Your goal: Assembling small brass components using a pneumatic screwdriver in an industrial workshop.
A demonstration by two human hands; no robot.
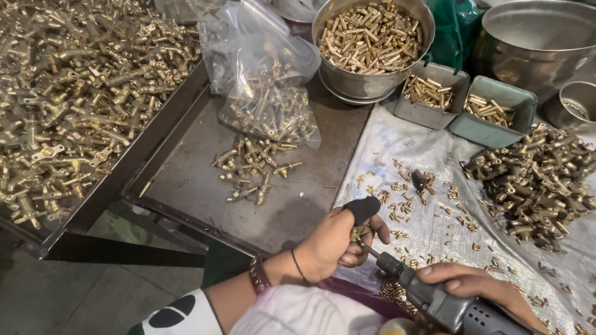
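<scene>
A small brass fitting (356,234) sits pinched in the left hand (338,241), low in the frame at about six o'clock; only a glint of yellow metal shows between the curled fingers, so its shape is hard to make out. The thumb wears a black fabric cap (362,208). The right hand (475,285), at about five o'clock, is wrapped around a grey handheld power driver (444,304) whose thin bit (367,249) meets the fitting; the tool's rear is cut off by the lower edge.

Short brass pins (403,201) lie scattered on a wrinkled clear plastic sheet (397,146) just above the hands. At three o'clock lies a heap of brass valve bodies (534,180). At twelve o'clock stands a round steel bowl of brass pins (371,38), with two small grey-green trays (462,99) to its right. A clear plastic bag of brass parts (264,80) rests at eleven o'clock on a dark metal tray (198,161), more parts spilled below it. A large pile of brass fittings (81,93) fills ten o'clock, running out of view.
</scene>
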